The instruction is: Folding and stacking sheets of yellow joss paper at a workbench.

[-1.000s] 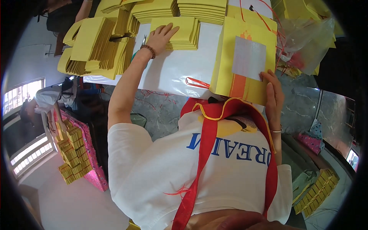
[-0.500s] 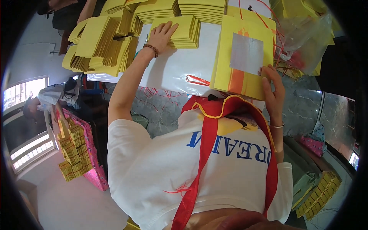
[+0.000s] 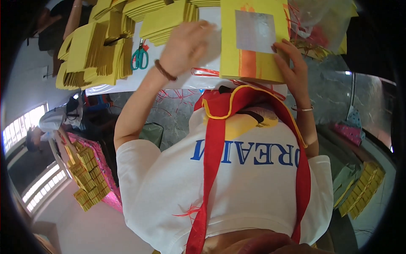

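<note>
A thick stack of yellow joss paper [image 3: 230,63], with a silver square and an orange band on its top sheet, lies at the table's near right. My right hand [image 3: 294,63] grips its right edge, fingertips beside the silver square. Over the white table top, left of that stack, hovers my left hand [image 3: 188,48]; its fingers are smeared by motion, and whether they hold anything is unclear. Just beyond it sits a folded yellow paper bundle [image 3: 163,23]. Green-handled scissors [image 3: 139,58] lie left of my left hand. Red ties [image 3: 205,72] rest at the table's front edge.
More folded yellow bundles [image 3: 82,46] are heaped at the table's left. A clear plastic bag [image 3: 317,25] lies at the far right. Another person [image 3: 63,116] works beside a pink-covered table with yellow bundles [image 3: 89,173]. Red strips [image 3: 175,96] litter the floor.
My left hand has lifted off the folded yellow bundle and moved right, toward me. The scissors have come into sight. My right hand stays at the stack's right edge, its fingertips now further over the top.
</note>
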Motion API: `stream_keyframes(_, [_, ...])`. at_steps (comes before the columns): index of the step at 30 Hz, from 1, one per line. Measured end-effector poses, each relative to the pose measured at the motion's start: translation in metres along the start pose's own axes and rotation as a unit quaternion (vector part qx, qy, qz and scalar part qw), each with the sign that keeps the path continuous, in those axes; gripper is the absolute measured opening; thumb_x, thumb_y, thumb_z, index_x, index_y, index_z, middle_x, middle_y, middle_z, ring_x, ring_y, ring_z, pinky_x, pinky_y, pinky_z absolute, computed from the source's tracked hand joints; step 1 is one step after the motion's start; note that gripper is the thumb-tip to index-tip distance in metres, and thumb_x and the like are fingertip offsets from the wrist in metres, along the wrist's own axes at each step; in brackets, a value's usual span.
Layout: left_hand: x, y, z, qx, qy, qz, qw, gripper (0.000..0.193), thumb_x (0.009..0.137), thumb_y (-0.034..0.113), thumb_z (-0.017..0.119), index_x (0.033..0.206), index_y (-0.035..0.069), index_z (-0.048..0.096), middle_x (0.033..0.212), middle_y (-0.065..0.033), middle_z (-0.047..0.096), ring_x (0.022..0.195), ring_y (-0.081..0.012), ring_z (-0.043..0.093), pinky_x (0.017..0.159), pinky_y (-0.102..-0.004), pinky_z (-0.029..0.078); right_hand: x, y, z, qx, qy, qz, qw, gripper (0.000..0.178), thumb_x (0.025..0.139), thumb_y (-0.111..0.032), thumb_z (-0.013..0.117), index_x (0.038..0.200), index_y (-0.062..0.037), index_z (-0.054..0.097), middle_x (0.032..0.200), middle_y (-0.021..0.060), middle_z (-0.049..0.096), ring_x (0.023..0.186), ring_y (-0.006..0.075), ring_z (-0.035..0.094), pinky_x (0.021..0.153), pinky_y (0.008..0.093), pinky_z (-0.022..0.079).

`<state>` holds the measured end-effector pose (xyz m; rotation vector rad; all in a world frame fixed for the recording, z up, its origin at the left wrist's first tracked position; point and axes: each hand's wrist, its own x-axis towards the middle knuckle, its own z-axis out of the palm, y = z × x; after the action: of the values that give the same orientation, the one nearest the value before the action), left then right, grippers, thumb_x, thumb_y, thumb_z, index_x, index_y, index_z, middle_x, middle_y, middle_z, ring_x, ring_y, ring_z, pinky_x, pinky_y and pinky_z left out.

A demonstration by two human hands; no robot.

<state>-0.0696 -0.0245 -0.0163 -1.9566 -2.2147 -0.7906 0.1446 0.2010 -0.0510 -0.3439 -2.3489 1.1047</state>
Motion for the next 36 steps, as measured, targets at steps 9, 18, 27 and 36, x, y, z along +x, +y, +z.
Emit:
stream_keyframes(9, [0.014, 0.06, 0.02, -0.019, -0.095, 0.103, 0.99, 0.033, 0.078, 0.02, 0.064, 0.106, 0.003, 0.059, 0.104, -0.0089, 0.058, 0.091, -0.0263, 0.054, 0.076, -0.0344, 0.045, -0.003, -0.005, 0.0, -0.017, -0.004, -0.003, 1.0, 0.027, 0.08, -0.013, 0.063, 0.107, -0.0067, 0.062, 0.112, 0.01, 0.06, 0.117, 0.0274, 0.049, 0.097, 0.0353, 0.038])
stream_keyframes(18, [0.028, 0.056, 0.019, -0.149, -0.116, 0.045, 0.981, 0.01, 0.079, 0.007, 0.06, 0.086, 0.001, 0.062, 0.081, -0.0118, 0.06, 0.077, -0.0296, 0.057, 0.067, -0.0351, 0.047, -0.004, 0.008, -0.003, 0.159, -0.011, 0.051, 0.986, 0.033, 0.095, -0.024, 0.041, 0.096, -0.001, 0.065, 0.11, 0.0098, 0.061, 0.12, 0.0246, 0.045, 0.1, 0.0345, 0.034])
stream_keyframes(27, [0.033, 0.052, 0.02, -0.256, -0.132, -0.078, 0.954, 0.013, 0.076, 0.014, 0.061, 0.079, 0.002, 0.062, 0.064, -0.0102, 0.059, 0.057, -0.0237, 0.057, 0.055, -0.0324, 0.046, 0.0, 0.008, -0.008, 0.216, -0.034, 0.065, 0.974, 0.041, 0.098, -0.028, 0.033, 0.097, -0.0009, 0.064, 0.114, 0.013, 0.059, 0.122, 0.0252, 0.042, 0.102, 0.0345, 0.031])
stream_keyframes(36, [0.032, 0.046, 0.021, -0.308, -0.147, -0.13, 0.931, 0.012, 0.078, 0.012, 0.059, 0.079, 0.001, 0.063, 0.058, -0.0049, 0.055, 0.051, -0.0107, 0.049, 0.05, -0.0257, 0.041, -0.001, 0.013, -0.011, 0.151, -0.072, 0.012, 0.986, 0.065, 0.098, -0.042, 0.01, 0.108, -0.0022, 0.059, 0.117, 0.0127, 0.057, 0.127, 0.0265, 0.037, 0.107, 0.0374, 0.024])
